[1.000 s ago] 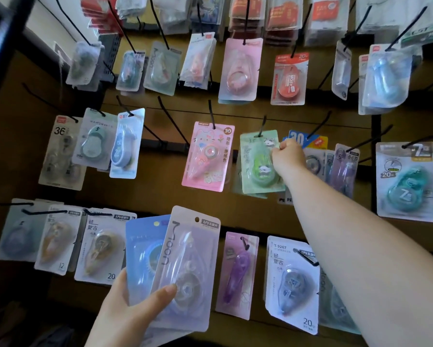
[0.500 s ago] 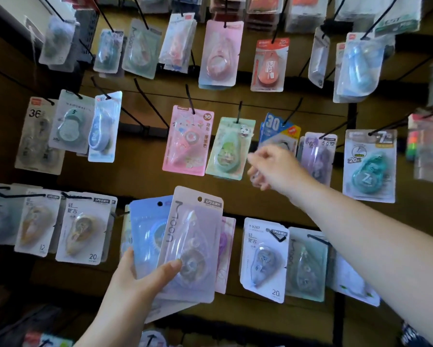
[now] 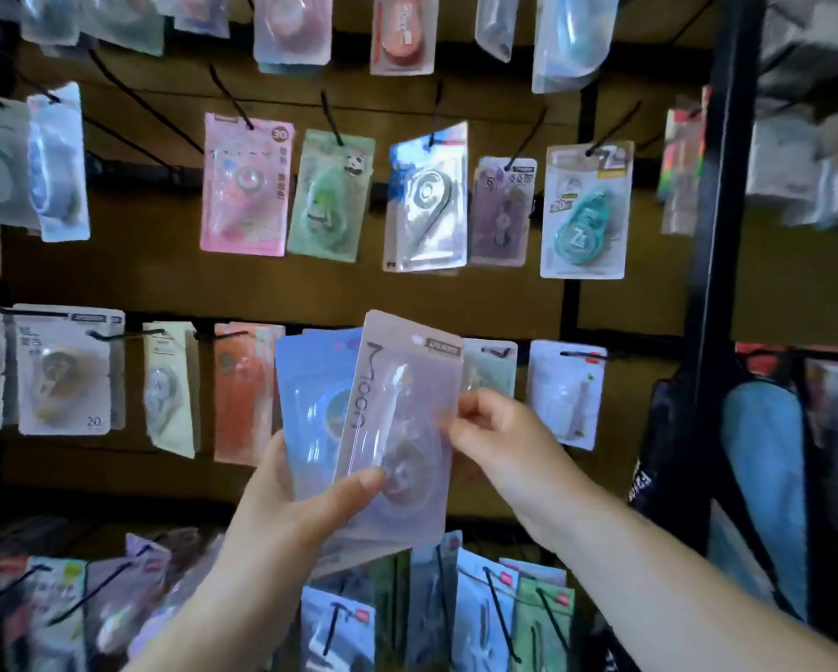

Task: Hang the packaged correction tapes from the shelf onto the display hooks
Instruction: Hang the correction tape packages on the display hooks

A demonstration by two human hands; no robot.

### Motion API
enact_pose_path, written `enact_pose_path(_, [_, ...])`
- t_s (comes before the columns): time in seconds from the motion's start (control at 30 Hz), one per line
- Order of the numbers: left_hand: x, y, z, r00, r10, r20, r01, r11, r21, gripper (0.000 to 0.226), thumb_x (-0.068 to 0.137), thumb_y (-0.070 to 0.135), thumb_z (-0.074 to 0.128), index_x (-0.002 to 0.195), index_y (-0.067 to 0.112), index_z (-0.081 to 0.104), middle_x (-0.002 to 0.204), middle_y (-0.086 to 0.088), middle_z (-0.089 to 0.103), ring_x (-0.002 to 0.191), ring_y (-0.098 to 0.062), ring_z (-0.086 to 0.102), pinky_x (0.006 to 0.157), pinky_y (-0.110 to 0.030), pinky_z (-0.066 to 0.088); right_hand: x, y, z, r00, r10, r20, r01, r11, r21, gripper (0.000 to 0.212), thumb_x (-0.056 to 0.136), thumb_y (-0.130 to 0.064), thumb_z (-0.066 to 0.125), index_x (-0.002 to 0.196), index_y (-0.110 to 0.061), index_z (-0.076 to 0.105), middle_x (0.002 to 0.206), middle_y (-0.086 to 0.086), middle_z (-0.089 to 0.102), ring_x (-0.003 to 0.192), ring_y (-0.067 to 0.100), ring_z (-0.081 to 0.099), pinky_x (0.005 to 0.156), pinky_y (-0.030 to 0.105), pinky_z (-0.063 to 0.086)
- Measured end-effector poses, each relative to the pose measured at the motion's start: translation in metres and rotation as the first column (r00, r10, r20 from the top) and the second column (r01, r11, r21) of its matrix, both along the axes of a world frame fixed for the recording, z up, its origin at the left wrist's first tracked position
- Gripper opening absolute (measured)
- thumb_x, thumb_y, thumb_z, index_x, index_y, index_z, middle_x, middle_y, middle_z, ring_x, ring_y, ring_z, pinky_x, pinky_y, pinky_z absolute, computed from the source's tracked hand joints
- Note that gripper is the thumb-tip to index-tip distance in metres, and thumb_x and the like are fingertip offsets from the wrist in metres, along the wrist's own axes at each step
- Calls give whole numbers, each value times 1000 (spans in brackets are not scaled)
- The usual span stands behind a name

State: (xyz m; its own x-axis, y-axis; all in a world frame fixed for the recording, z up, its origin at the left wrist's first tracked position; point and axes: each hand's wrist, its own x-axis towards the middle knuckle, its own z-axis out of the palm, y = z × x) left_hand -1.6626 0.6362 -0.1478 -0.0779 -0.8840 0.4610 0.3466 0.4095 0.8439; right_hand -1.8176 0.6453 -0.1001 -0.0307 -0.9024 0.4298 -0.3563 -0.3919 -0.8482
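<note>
Grips the pale pink pack [image 3: 397, 419] in the left hand [image 3: 291, 521], thumb pressed across its front, with a blue pack [image 3: 310, 405] fanned just behind it to the left. Pinches the pink pack's right edge with the right hand [image 3: 494, 438], fingers curled. Reached up among the hooks with that hand half a second ago, so probably finished with the last hanging and now peeling off the next pack. Reads "oon" down the pink pack, first letter unclear.

Farther back, above the pink pack, leaves the green panda pack [image 3: 332, 196] hanging on its hook [image 3: 332, 118], no longer touched. Shows "30" on the pink hung pack [image 3: 242, 186] up left, "20" on a pale pack [image 3: 63, 375] far left, and "7" on the teal pack [image 3: 586, 211] up right.
</note>
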Motion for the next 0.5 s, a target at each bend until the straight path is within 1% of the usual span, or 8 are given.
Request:
enact_pose_path(0.03, [-6, -1, -7, 1000, -5, 0, 5, 1000, 7, 71, 34, 32, 77, 102, 28, 59, 88, 0, 75, 77, -19, 73, 60, -28, 54, -6, 1, -7, 1000, -24, 14, 25, 999, -28, 13, 91, -17, 53, 78, -21, 53, 80, -1, 58, 77, 13, 54, 70, 24, 43])
enact_pose_path(0.07, [-12, -3, -14, 1000, -5, -13, 5, 1000, 17, 72, 32, 34, 75, 101, 25, 60, 86, -1, 76, 76, -19, 72, 58, -27, 54, -11, 1, -14, 998, -52, 39, 54, 997, -49, 15, 91, -16, 51, 77, -22, 53, 80, -1, 58, 80, 14, 53, 73, 26, 41])
enact_pose_path(0.1, [-15, -5, -22, 1000, 3, -30, -2, 1000, 30, 72, 31, 34, 74, 101, 22, 61, 85, -2, 76, 76, -21, 71, 60, -29, 54, -16, 0, -19, 994, -80, 79, 85, 995, -61, 17, 92, -15, 50, 77, -23, 51, 80, 0, 57, 79, 14, 53, 72, 26, 40])
enact_pose_path(0.2, [-19, -12, -46, 998, 25, -53, -20, 995, 94, 73, 29, 34, 73, 101, 19, 64, 89, -5, 75, 84, -25, 67, 73, -39, 51, -32, -4, -27, 966, -176, 189, 193, 978, -76, 22, 94, -13, 44, 76, -25, 47, 76, -2, 57, 72, 12, 53, 64, 23, 40])
enact_pose_path(0.27, [-21, -16, -56, 999, 29, -38, -24, 990, 137, 71, 30, 38, 74, 99, 23, 64, 92, -3, 74, 90, -26, 66, 79, -42, 49, -45, -8, -26, 949, -252, 189, 278, 953, -124, 24, 94, -14, 43, 74, -26, 45, 71, -4, 54, 66, 11, 50, 57, 16, 38])
enact_pose_path(0.33, [-24, -17, -59, 1000, 25, -20, -21, 989, 149, 71, 30, 39, 73, 99, 25, 62, 94, -3, 73, 91, -26, 66, 77, -40, 49, -58, -10, -19, 938, -312, 148, 334, 930, -152, 23, 95, -15, 42, 76, -26, 43, 71, -6, 50, 63, 7, 47, 53, 13, 36])
enact_pose_path(0.43, [-28, -19, -53, 1000, -4, 20, 1, 991, 131, 67, 31, 39, 73, 96, 26, 61, 92, -3, 73, 87, -23, 67, 71, -37, 49, -75, -16, -8, 929, -357, 97, 367, 921, -130, 8, 97, -16, 40, 92, -22, 41, 73, -10, 46, 66, 1, 45, 59, 22, 35])
enact_pose_path(0.5, [-29, -21, -49, 999, -18, 44, 12, 992, 129, 63, 35, 35, 76, 96, 26, 60, 89, -2, 73, 87, -25, 67, 76, -44, 52, -82, -21, -3, 926, -370, 76, 377, 921, -102, 3, 96, -17, 41, 97, -19, 44, 79, -7, 51, 78, 10, 53, 72, 27, 42])
